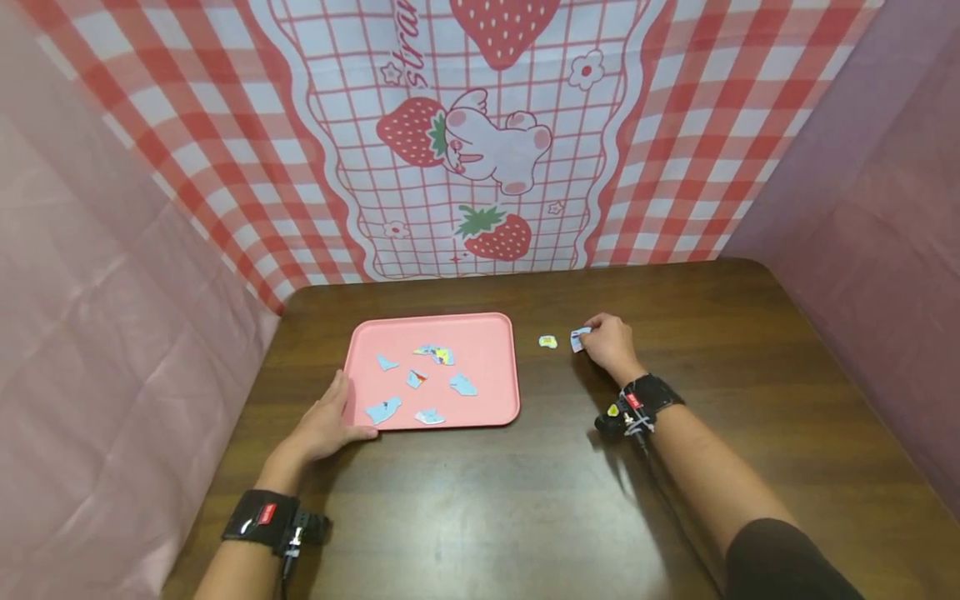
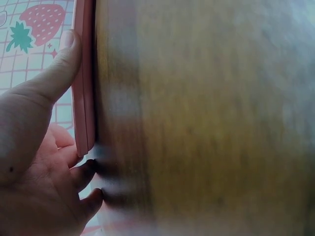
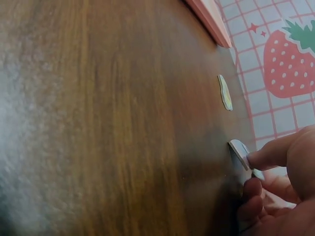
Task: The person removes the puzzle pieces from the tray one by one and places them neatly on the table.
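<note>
On the table lies a pink tray [image 1: 491,350] carrying several light blue puzzle pieces [image 1: 462,384], irregular in outline and some with yellow or red print. My left hand [image 1: 324,421] holds the tray's near left corner, thumb along the front wall and fingers at the left side. Right of the tray, my right hand [image 1: 611,346] pinches a pale blue puzzle piece [image 3: 239,153] between thumb and fingers, tilted close over the tabletop. Between that hand and the tray, a small yellow puzzle piece [image 1: 548,342] lies flat on the wood.
The brown wooden table [image 1: 480,517] ends at the back against a red-and-white checked cloth [image 1: 660,167] printed with strawberries. Pink cloth [image 1: 112,292] hangs at the left side, with more at the right. A cable [image 1: 682,525] trails from the right wrist camera.
</note>
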`<action>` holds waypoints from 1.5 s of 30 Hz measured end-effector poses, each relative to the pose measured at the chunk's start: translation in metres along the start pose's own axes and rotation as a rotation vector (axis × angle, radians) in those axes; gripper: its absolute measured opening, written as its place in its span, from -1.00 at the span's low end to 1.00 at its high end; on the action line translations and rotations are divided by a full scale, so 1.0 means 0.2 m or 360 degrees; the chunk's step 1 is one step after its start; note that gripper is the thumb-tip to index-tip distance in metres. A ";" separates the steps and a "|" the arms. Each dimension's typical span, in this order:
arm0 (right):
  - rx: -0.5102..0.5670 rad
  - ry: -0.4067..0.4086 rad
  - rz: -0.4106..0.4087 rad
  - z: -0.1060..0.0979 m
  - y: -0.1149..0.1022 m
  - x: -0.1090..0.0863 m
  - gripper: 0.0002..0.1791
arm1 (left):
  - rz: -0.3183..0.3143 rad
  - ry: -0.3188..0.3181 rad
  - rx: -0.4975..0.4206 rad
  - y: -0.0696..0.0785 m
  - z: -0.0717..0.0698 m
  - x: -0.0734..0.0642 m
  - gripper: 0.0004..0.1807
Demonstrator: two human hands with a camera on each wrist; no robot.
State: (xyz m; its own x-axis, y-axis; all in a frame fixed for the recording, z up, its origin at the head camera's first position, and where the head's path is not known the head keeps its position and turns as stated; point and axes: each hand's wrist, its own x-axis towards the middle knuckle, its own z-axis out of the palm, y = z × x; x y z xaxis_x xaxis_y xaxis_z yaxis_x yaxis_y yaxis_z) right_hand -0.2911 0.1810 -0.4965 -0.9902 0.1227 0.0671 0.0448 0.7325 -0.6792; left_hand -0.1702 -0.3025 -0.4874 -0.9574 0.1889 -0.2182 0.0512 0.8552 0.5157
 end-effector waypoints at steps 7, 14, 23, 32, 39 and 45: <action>-0.0057 0.0024 0.0003 0.00 0.01 0.01 -0.76 | 0.0003 -0.0002 0.0011 0.00 0.00 0.00 0.39; -0.0082 0.0049 -0.0007 0.00 0.00 0.00 -0.74 | 0.0003 -0.0003 -0.0004 0.01 0.00 0.00 0.38; -0.0022 0.0037 0.0001 0.01 0.01 -0.01 -0.64 | 0.0029 0.0008 -0.0005 0.02 0.01 -0.01 0.37; 0.0108 0.0046 -0.0011 0.02 0.02 -0.02 -0.52 | 0.0047 0.0017 -0.0005 0.01 0.00 -0.01 0.37; 0.0093 0.0040 0.0049 0.08 -0.09 -0.09 -0.44 | 0.0031 0.0004 -0.0004 0.02 -0.01 -0.02 0.37; 0.0043 0.0061 -0.0052 0.11 -0.23 -0.13 -0.44 | 0.0031 0.0011 -0.0009 0.01 0.00 -0.01 0.37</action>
State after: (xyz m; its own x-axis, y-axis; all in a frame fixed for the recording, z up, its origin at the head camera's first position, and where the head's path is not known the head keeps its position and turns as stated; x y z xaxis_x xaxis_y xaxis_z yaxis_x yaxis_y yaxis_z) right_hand -0.2705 0.1297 -0.4840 -0.9852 0.1249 0.1170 0.0084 0.7182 -0.6958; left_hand -0.1681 -0.3010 -0.4854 -0.9581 0.2025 -0.2024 0.0686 0.8488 0.5243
